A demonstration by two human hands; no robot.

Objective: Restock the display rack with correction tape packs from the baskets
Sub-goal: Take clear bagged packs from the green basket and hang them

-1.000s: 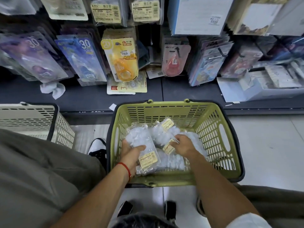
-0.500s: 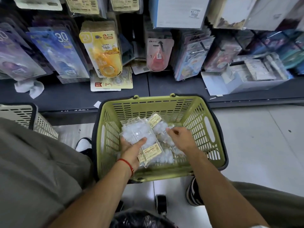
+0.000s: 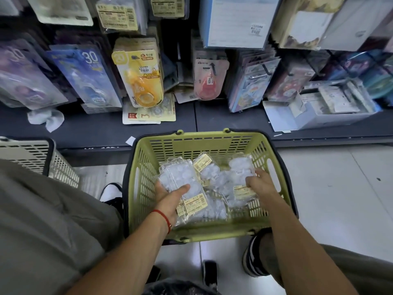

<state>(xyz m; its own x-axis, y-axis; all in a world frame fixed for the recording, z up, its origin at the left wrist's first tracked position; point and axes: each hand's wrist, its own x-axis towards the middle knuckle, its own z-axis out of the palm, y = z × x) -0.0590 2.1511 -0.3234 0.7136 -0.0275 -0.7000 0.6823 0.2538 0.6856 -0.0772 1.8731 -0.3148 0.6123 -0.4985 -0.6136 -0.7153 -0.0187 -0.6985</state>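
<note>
Nearest the camera, two bare forearms are seen reaching down into a green basket (image 3: pixel 191 145) set on the pale floor. A red string bracelet (image 3: pixel 163 216) is worn on the left wrist. A stack of clear correction tape packs (image 3: pixel 180 184) with yellow labels is held in the left hand (image 3: pixel 170 199), thumb laid across the top and fingers curled under the stack. The right hand (image 3: pixel 260 185) is placed at the right side of the basket, fingers curled down onto another clear pack (image 3: pixel 242 194); a grip on it appears to be made, though the fingertips are hidden. More loose clear packs (image 3: pixel 209 171) are piled in the basket bottom between the two hands. A grey trouser leg is seen at lower left, and a black and white shoe (image 3: pixel 111 193) just left of the basket. A white basket (image 3: pixel 27 154) is set at far left, apart from the green one. Beyond, a dark shelf (image 3: pixel 95 133) is seen, with a crumpled white tissue (image 3: pixel 45 120) and a flat card pack (image 3: pixel 148 116) lying on it. Above it, hanging packs are shown on the display rack: a blue pack (image 3: pixel 89 79), a yellow pack (image 3: pixel 140 75) and a pink pack (image 3: pixel 209 79). An open white box (image 3: pixel 319 111) is set on the shelf at right.
</note>
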